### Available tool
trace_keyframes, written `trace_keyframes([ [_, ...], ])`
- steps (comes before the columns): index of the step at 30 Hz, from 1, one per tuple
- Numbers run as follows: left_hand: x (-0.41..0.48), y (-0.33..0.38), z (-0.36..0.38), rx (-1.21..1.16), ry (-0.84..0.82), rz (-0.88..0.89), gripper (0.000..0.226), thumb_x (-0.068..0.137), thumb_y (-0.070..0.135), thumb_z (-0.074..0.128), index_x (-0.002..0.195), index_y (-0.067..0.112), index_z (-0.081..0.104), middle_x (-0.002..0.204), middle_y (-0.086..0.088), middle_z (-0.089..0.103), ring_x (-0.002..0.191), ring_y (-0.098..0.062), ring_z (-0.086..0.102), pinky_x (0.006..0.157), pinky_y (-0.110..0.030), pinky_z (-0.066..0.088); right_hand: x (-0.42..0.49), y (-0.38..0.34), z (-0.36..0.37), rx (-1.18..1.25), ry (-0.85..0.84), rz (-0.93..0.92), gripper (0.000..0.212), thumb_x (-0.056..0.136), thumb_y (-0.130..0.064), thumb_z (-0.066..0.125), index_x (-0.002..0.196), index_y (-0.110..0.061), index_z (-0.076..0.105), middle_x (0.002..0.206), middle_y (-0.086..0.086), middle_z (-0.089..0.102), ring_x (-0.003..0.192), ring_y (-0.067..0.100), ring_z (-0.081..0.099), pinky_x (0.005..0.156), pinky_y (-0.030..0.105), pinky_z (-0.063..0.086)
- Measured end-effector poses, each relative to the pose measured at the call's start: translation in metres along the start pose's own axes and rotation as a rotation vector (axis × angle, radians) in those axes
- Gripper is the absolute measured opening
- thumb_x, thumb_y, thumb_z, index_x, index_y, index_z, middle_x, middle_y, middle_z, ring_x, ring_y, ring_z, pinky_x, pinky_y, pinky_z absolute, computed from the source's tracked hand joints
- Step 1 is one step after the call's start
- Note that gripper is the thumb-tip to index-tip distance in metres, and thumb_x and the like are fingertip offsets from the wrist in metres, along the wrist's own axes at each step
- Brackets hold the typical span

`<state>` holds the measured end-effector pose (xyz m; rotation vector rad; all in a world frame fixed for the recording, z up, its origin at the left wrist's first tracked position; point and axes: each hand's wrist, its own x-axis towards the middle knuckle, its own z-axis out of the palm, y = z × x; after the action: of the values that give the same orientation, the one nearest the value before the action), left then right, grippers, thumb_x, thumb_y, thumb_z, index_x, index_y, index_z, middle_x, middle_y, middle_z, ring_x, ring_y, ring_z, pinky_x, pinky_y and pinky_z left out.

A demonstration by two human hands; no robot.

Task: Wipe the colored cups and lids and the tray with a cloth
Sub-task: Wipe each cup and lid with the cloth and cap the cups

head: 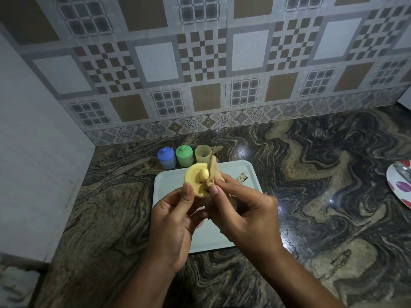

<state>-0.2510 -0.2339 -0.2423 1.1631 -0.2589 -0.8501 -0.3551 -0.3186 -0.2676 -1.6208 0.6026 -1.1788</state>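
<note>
Cloth (pixel 212 168) on knobbed, perhaps plastic lid (pixel 192 178)

Cups (pixel 184 156) behind tray (pixel 164 185), wall (pixel 33 152) left; free counter (pixel 311 174) right, toward plate (pixel 400 187).

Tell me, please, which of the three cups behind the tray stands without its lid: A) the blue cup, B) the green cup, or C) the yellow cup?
C: the yellow cup stands open, while the left hand holds the yellow lid and the right hand presses a cloth to it; the blue cup and green cup both wear lids.
</note>
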Motion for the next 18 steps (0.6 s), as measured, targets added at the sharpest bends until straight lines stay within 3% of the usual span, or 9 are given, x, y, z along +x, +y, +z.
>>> trace_keyframes([
  [2, -0.0006, 0.0003, 0.0030, 0.019, -0.001, 0.025, 0.036, 0.081, 0.038, 0.063, 0.098, 0.008, 0.075, 0.111, -0.020, 0.072, 0.112, -0.039, 0.065, 0.095, -0.063, 0.045, -0.0003, 0.0002, -0.0002, -0.011, -0.008, 0.008, 0.020, 0.089, -0.018, 0.078, 0.108, -0.014, 0.081, 0.120, -0.003, 0.075, 0.090, 0.009, 0.078, 0.071, 0.037, 0.065],
  [3, -0.0012, 0.0001, 0.0045, 0.017, -0.002, 0.039, 0.032, 0.083, 0.036, 0.061, 0.096, 0.010, 0.075, 0.110, -0.019, 0.073, 0.108, -0.034, 0.068, 0.094, -0.059, 0.048, -0.0008, -0.0002, -0.0001, -0.023, -0.015, 0.008, 0.021, 0.089, -0.019, 0.078, 0.109, -0.015, 0.080, 0.118, -0.002, 0.076, 0.086, 0.004, 0.077, 0.070, 0.032, 0.064],
  [5, -0.0027, 0.0011, 0.0066, 0.002, -0.021, 0.061, 0.025, 0.086, 0.032, 0.059, 0.090, 0.014, 0.077, 0.102, -0.013, 0.076, 0.092, -0.021, 0.072, 0.077, -0.036, 0.059, -0.0020, -0.0012, 0.0006, -0.039, -0.026, 0.000, 0.022, 0.089, -0.017, 0.078, 0.110, -0.015, 0.080, 0.108, 0.004, 0.079, 0.078, -0.010, 0.069, 0.069, 0.020, 0.057],
  [6, -0.0033, 0.0023, 0.0067, -0.003, -0.031, 0.066, 0.025, 0.087, 0.031, 0.058, 0.088, 0.015, 0.077, 0.097, -0.011, 0.076, 0.082, -0.016, 0.072, 0.065, -0.026, 0.057, -0.0022, -0.0016, 0.0011, -0.043, -0.020, -0.006, 0.021, 0.089, -0.017, 0.078, 0.110, -0.015, 0.080, 0.105, 0.004, 0.080, 0.076, -0.013, 0.066, 0.068, 0.018, 0.055],
  [9, -0.0044, 0.0065, 0.0055, -0.018, -0.062, 0.040, 0.030, 0.088, 0.034, 0.055, 0.086, 0.013, 0.078, 0.082, -0.007, 0.073, 0.055, -0.009, 0.057, 0.045, -0.019, 0.040, -0.0007, -0.0020, 0.0008, 0.012, 0.015, 0.020, 0.019, 0.090, -0.019, 0.077, 0.109, -0.015, 0.081, 0.101, -0.002, 0.080, 0.080, -0.002, 0.072, 0.069, 0.024, 0.058],
  [12, -0.0048, 0.0070, 0.0033, -0.014, -0.101, -0.006, 0.034, 0.087, 0.038, 0.055, 0.094, 0.012, 0.077, 0.089, -0.007, 0.074, 0.056, -0.009, 0.059, 0.052, -0.024, 0.043, 0.0007, -0.0030, -0.0001, 0.052, 0.032, 0.070, 0.018, 0.090, -0.017, 0.076, 0.107, -0.013, 0.081, 0.108, -0.004, 0.079, 0.085, 0.005, 0.076, 0.070, 0.024, 0.060],
  [16, -0.0047, 0.0010, 0.0008, 0.066, -0.180, 0.058, 0.028, 0.085, 0.030, 0.068, 0.108, 0.015, 0.075, 0.112, -0.011, 0.073, 0.091, -0.018, 0.070, 0.077, -0.041, 0.051, 0.0009, -0.0030, -0.0016, 0.094, 0.012, 0.102, 0.018, 0.090, -0.016, 0.077, 0.108, -0.016, 0.081, 0.106, -0.003, 0.079, 0.078, 0.003, 0.074, 0.067, 0.023, 0.057],
  [18, -0.0054, 0.0017, 0.0014, 0.070, -0.176, 0.066, 0.026, 0.084, 0.026, 0.070, 0.106, 0.015, 0.075, 0.102, -0.009, 0.074, 0.072, -0.011, 0.064, 0.069, -0.038, 0.047, -0.0001, -0.0027, -0.0017, 0.066, 0.004, 0.054, 0.018, 0.089, -0.012, 0.078, 0.107, -0.012, 0.081, 0.115, -0.001, 0.077, 0.093, 0.011, 0.077, 0.075, 0.034, 0.063],
])
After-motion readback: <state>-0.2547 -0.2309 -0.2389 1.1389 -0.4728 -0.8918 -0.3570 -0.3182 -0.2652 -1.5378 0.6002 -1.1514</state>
